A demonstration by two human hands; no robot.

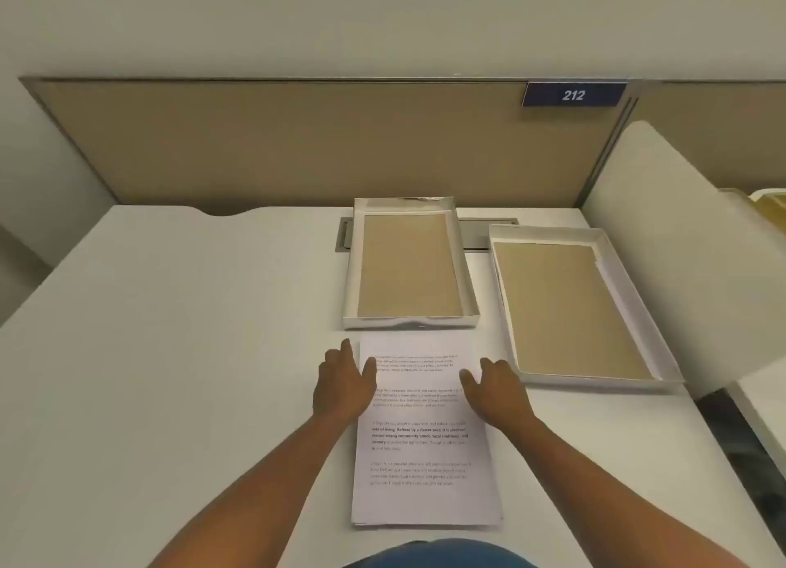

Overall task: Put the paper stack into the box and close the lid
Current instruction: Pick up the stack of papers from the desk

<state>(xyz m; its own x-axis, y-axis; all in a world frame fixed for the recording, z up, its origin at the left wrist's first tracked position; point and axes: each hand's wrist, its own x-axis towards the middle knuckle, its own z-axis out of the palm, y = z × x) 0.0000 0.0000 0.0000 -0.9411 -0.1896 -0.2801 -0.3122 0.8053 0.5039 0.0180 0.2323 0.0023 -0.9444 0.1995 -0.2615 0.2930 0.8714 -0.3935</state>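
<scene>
A stack of printed white paper [425,452] lies on the desk right in front of me. My left hand [342,382] rests at its upper left edge, fingers apart, thumb on the sheet. My right hand [495,391] sits at its upper right edge, also spread, holding nothing. Just beyond the paper stands a shallow silver-walled tray with a brown bottom [410,323], empty. To the right lies a second shallow white tray with a brown bottom [638,295], empty too. Which one is the box and which the lid I cannot tell.
The white desk [178,354] ends at a tan partition [297,142] carrying a blue "212" sign [573,95]. A grey cable hatch [345,235] lies behind the silver tray. A white side panel [663,235] rises at the right, with another desk beyond.
</scene>
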